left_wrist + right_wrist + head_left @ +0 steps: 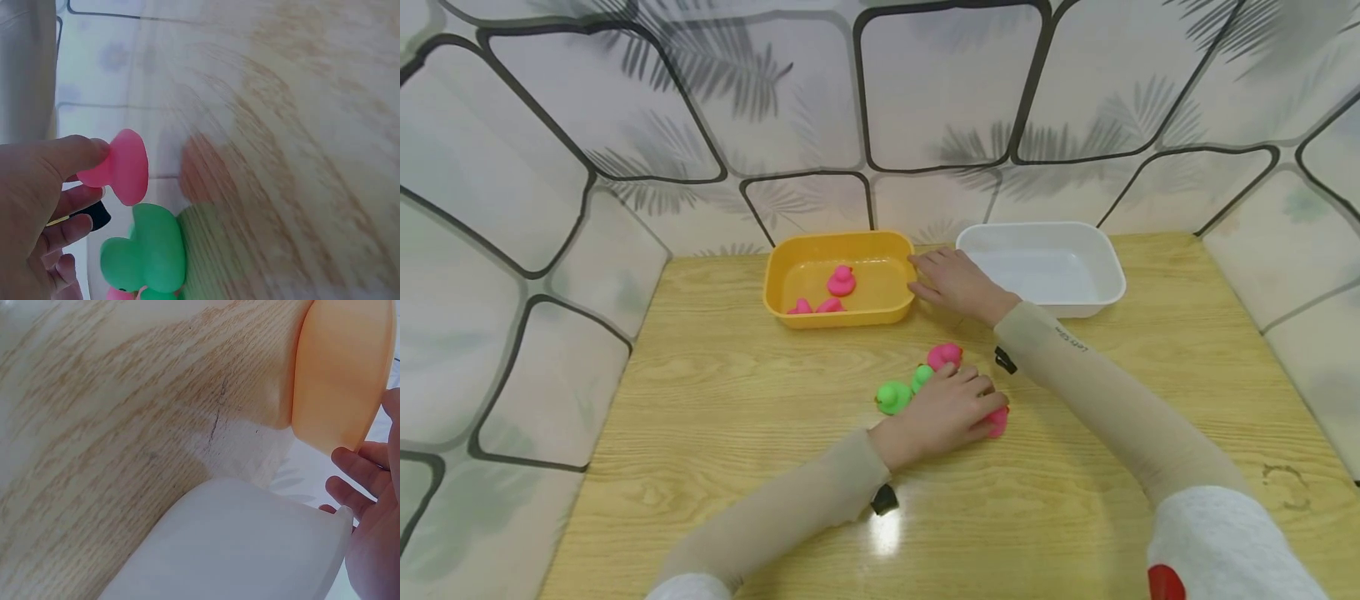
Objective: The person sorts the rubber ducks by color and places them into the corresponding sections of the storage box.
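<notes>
My left hand [951,412] pinches a pink toy duck [129,167] between thumb and fingers, low over the table; in the head view part of this duck shows beyond the fingers. Close beside that hand are two green ducks, one [892,397] in plain sight and the other [923,377] partly hidden. Another pink duck [943,356] lies just past them. With fingers extended, my right hand [958,283] touches the right end of a yellow tray [850,318]. Inside this tray are three pink ducks, one sitting upright [841,282] and two partly hidden by the front wall.
A white tray [1037,310] stands right of the yellow one, partly behind my right forearm. Both trays are at the back of the wood-grain table [737,375], near a patterned cloth wall [940,200]. More patterned cloth rises at the left and right sides.
</notes>
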The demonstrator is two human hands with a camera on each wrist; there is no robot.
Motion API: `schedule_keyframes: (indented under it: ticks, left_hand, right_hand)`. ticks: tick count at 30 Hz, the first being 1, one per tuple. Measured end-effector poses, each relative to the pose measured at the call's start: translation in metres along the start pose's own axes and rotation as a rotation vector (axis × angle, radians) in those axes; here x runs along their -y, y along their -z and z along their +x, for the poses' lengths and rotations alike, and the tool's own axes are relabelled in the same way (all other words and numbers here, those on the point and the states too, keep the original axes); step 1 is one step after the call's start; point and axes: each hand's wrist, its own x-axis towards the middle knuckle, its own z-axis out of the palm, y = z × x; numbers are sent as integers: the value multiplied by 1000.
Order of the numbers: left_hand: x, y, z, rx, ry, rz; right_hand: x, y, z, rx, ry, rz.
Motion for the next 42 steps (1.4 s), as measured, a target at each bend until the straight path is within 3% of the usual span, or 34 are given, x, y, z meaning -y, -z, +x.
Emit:
schedule_keyframes:
  ticks: [9, 18, 22, 30, 38, 42]
  left_hand:
    - [1, 10, -13, -37, 9, -90]
    - [12, 24, -30, -33, 44, -102]
    - [20, 30, -35, -31, 67, -105]
    - [39, 39, -44, -87, 94, -78]
    - [62, 52, -52, -53, 180, -100]
    - [76, 58, -57, -102, 217, -109]
  right_hand:
    - [1, 1, 0, 1, -3, 3]
    - [3, 3, -1, 19, -16, 6]
    - [3, 3, -1, 27, -19, 0]
    - [2, 1, -1, 22, -10, -5]
    - [0, 0, -2, 20, -8, -7]
    - [1, 1, -1, 12, 0, -7]
